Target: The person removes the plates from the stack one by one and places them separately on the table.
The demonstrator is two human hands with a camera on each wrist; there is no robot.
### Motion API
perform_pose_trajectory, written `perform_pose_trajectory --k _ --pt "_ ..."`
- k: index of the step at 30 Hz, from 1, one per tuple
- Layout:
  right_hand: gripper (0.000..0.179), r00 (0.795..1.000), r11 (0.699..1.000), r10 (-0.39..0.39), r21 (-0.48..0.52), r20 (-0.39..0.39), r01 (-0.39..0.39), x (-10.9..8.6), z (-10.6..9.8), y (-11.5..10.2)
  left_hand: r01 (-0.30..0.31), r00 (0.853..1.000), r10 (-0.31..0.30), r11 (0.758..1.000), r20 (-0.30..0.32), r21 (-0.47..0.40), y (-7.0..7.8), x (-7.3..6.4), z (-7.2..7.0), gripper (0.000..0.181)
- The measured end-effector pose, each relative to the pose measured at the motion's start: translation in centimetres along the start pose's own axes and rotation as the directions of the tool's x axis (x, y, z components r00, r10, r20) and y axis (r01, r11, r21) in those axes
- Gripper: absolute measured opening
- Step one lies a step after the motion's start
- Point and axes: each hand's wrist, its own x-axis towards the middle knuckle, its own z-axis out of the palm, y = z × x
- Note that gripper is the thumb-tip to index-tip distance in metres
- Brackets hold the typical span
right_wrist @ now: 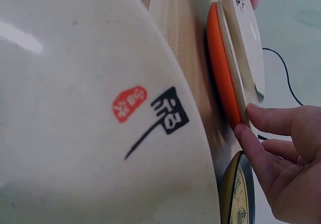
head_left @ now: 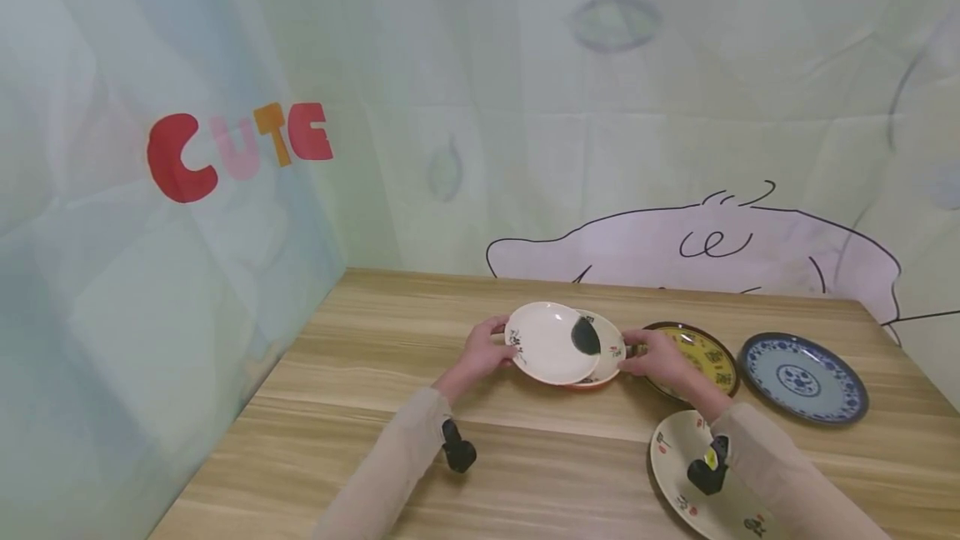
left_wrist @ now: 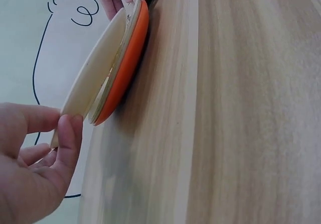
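My left hand (head_left: 480,352) pinches the left rim of a white oval plate (head_left: 543,344) with a dark patch near its right edge and small floral marks at the left. This plate is tilted above a cream plate (head_left: 612,344), overlapping its left part. The right hand (head_left: 658,358) grips the cream plate's right edge, thumb on top and fingers below. Its orange underside (left_wrist: 125,66) shows in the left wrist view. In the right wrist view, the orange side (right_wrist: 223,68) stands close over the wooden table, with a gap between the two plates.
A yellow patterned plate (head_left: 708,357) with a dark rim lies under the right wrist. Right of it is a blue floral plate (head_left: 798,380). A larger cream plate (head_left: 675,465) sits nearer, partly hidden by the right sleeve. Printed fabric walls border the wooden table (head_left: 337,440).
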Motion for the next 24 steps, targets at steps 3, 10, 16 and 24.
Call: perform_pose_trajectory --k 3,10,16,24 --pt "0.057 1.000 1.000 0.012 0.003 0.000 -0.012 0.0 0.0 0.0 0.007 1.000 -0.007 1.000 -0.014 -0.013 0.2 -0.1 -0.3 0.063" --pt "0.055 1.000 1.000 0.002 0.015 0.004 -0.002 0.2 0.2 0.2 -0.005 0.999 0.003 0.999 -0.048 -0.051 0.0 -0.2 -1.3 0.061" --pt "0.055 1.000 0.999 -0.025 0.022 0.002 0.025 0.3 0.1 0.2 -0.007 0.997 0.004 0.999 -0.073 -0.034 -0.2 -0.4 -2.3 0.061" --pt "0.056 1.000 1.000 -0.014 0.009 0.002 0.014 0.2 0.1 0.2 0.016 0.996 -0.021 0.999 -0.089 -0.049 -0.7 -0.5 -3.5 0.063"
